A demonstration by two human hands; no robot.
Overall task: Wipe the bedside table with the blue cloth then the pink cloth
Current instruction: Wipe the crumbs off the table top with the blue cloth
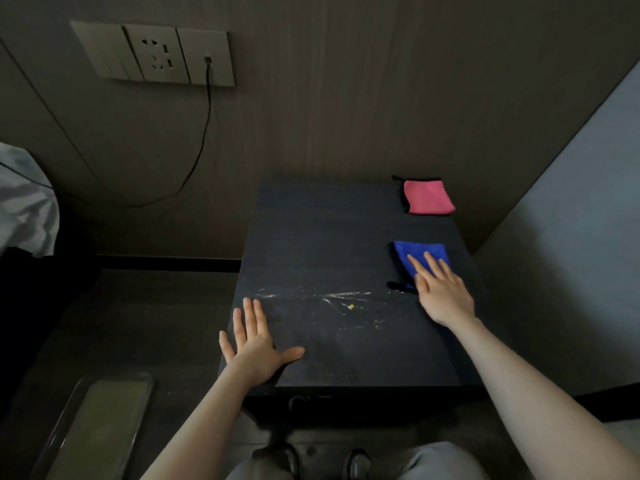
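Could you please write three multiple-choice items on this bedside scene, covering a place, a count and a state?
1. Where does the folded pink cloth lie on the dark bedside table?
A. far right corner
B. near left corner
C. on the floor

2. How many cloths lie on the table?
A. one
B. two
C. three

3. What is the right hand doing?
A. lifting the pink cloth
B. resting flat on the folded blue cloth
C. hanging off the table

Answers: 1 A, it sits by the wall on the right. 2 B, one pink, one blue. 3 B, open fingers lie on the blue cloth, while the left hand presses the table.
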